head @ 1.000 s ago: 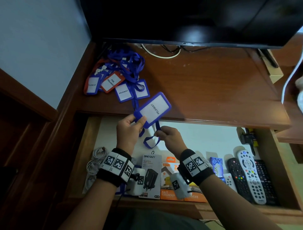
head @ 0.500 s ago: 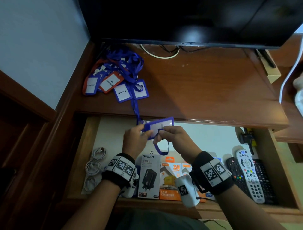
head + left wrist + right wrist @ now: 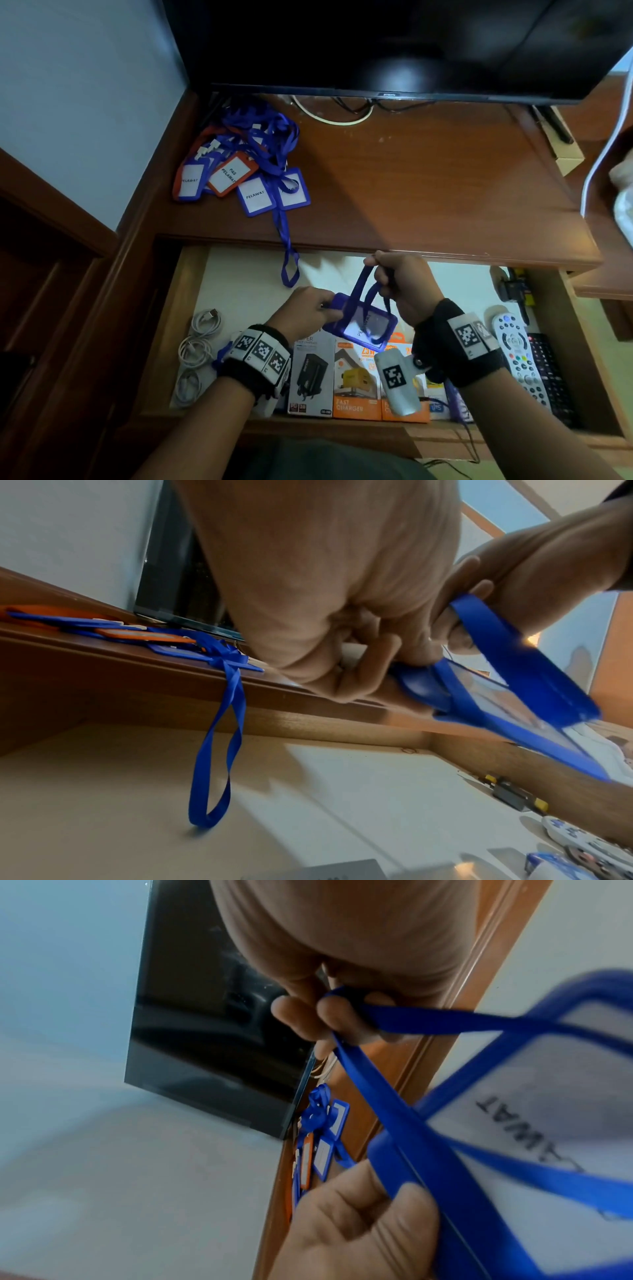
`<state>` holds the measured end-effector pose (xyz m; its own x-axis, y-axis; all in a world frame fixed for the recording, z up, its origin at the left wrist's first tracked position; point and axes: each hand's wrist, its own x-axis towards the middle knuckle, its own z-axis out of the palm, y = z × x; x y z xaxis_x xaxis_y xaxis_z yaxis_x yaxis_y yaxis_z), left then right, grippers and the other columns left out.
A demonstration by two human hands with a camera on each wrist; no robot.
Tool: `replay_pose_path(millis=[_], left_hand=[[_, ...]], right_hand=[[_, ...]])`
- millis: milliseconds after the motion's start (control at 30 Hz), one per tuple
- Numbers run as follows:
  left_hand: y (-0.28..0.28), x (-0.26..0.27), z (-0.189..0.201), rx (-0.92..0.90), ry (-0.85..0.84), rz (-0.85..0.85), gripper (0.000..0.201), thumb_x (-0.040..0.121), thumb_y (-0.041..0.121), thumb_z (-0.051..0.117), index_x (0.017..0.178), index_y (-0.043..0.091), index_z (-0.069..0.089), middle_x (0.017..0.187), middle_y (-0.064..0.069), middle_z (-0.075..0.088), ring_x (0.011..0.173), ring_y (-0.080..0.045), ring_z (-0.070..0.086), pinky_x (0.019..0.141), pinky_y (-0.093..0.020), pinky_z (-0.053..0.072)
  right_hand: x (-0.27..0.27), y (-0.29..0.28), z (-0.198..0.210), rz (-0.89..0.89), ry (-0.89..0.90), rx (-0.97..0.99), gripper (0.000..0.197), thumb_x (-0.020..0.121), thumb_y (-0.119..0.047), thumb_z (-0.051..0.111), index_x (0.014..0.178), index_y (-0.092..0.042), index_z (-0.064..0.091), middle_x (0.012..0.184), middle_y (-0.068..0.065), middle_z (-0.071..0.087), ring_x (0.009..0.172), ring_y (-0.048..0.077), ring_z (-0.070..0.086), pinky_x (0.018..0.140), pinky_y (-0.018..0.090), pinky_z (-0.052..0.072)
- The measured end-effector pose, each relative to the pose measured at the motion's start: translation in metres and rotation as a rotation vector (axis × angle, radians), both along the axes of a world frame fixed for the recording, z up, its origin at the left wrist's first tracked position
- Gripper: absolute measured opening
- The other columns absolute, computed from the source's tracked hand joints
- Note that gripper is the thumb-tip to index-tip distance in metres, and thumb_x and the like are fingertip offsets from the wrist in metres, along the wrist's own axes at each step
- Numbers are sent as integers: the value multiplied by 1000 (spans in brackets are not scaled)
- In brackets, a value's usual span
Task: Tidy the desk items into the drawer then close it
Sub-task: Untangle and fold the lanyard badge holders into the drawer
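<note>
Open wooden drawer, cream-lined, below desk. Blue plastic badge holder with white card held over its boxes. Left hand pinches holder's edge; right hand fingers curled, pinching blue ribbon lanyard. Step: wrapping lanyard. Next, likely: lay the bundle in drawer's bare area.

"PELAWAT" on badge holder
</note>
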<state>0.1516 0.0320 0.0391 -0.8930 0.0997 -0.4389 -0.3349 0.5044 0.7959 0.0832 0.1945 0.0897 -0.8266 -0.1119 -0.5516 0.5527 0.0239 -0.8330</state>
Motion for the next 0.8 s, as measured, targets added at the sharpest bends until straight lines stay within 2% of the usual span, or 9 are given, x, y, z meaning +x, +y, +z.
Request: replay_pose_path(millis=[100, 167, 233, 300, 433, 533, 667, 733, 800], left_hand=[[-3, 0, -2, -60, -6, -77, 10, 83, 17, 71, 78, 10, 67, 83, 1, 57, 76, -17, 56, 72, -28, 45], [-5, 0, -2, -51, -26, -92, 7, 82, 15, 71, 81, 9, 71, 88, -4, 64, 71, -13, 56, 69, -24, 46], [-7, 1, 0, -15, -43, -80, 9, 82, 9, 69, 89, 6, 75, 91, -12, 72, 72, -16, 62, 73, -28, 51], [-11, 1, 2, 26, -55, -49, 12, 84, 6, 67, 93, 3, 74, 93, -12, 73, 84, -22, 69, 82, -38, 56], [-17, -2, 8, 55, -97, -63, 14, 86, 6, 66, 97, 1, 72, 96, -14, 72, 91, -27, 69, 88, -45, 54], [-23, -2, 15, 139, -121, -52, 13, 88, 2, 63, 97, 1, 72, 96, -12, 73, 89, -24, 70, 85, -38, 56], [-26, -3, 24, 244, -127, -16, 15, 89, -3, 58, 99, -4, 69, 81, -6, 69, 66, -6, 62, 63, -18, 47], [-28, -4, 27, 278, -116, -1, 16, 88, 1, 62, 100, -7, 67, 83, -14, 67, 72, -17, 57, 66, -26, 43], [-29, -5, 29, 368, -113, 24, 32, 79, 12, 67, 103, -9, 65, 95, -30, 64, 83, -29, 54, 75, -39, 41]], right_hand=[[-11, 6, -1, -59, -29, -76, 27, 96, -9, 44, 81, 0, 64, 47, 1, 41, 38, 11, 31, 38, 20, 25], [-17, 12, -2, -74, -52, -138, 28, 97, -9, 41, 89, 4, 64, 47, 1, 43, 39, 11, 33, 39, 21, 25], [-22, 18, -5, -58, -58, -128, 28, 97, -9, 40, 94, 5, 64, 48, 1, 44, 40, 12, 33, 42, 22, 25], [-25, 24, -12, -39, -62, -72, 28, 97, -11, 40, 94, 4, 64, 47, 1, 47, 39, 14, 35, 44, 23, 26], [-21, 34, -24, 40, -119, 31, 26, 94, -14, 45, 87, -2, 67, 51, 4, 51, 43, 14, 41, 50, 25, 28], [-13, 34, -21, 169, -106, 147, 22, 92, -20, 50, 91, -9, 68, 69, 6, 65, 59, 16, 52, 59, 29, 35], [-9, 21, -21, 291, 87, 396, 18, 79, -34, 65, 87, -18, 66, 95, 1, 64, 102, 27, 53, 88, 41, 41], [-7, 17, -16, 353, 147, 355, 22, 80, -37, 68, 99, -25, 68, 113, -1, 64, 116, 20, 50, 95, 33, 42], [1, 11, -4, 460, 198, 164, 23, 90, -30, 62, 107, -17, 70, 114, 0, 68, 108, 13, 59, 88, 23, 43]])
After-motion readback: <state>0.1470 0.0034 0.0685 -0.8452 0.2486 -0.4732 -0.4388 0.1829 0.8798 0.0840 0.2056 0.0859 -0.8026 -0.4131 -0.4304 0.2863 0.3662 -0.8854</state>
